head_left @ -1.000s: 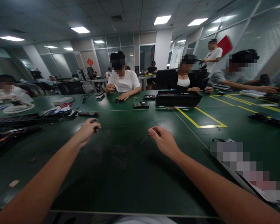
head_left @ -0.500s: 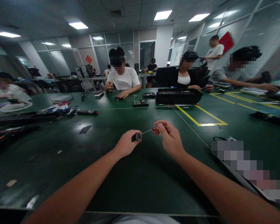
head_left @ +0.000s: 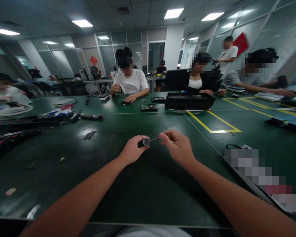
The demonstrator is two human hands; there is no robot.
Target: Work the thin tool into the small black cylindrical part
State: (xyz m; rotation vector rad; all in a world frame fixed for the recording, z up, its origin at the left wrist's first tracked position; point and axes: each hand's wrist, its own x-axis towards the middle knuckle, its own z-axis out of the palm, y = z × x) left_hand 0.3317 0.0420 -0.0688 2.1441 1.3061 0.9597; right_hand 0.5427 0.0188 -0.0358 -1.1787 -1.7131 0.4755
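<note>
My left hand is wrapped round a short black cylindrical part, whose round, silvery open end faces right and toward me. Between the fingers of my right hand is a screwdriver with a red-tipped, partly see-through handle and a thin metal shaft. The shaft points left, and its tip reaches the round end of the black part. Whether the tip sits on a screw is too small to tell. Both hands are over the green table, close in front of me.
A bare circuit-board device and a long black casing lie farther across the table. Loose tools and cables are piled at left. A pixelated sheet or bag lies at right. Co-workers sit along the far side.
My right hand has moved slightly left, and less of the screwdriver's shaft shows between it and the black part. My left hand has stayed nearly in place.
</note>
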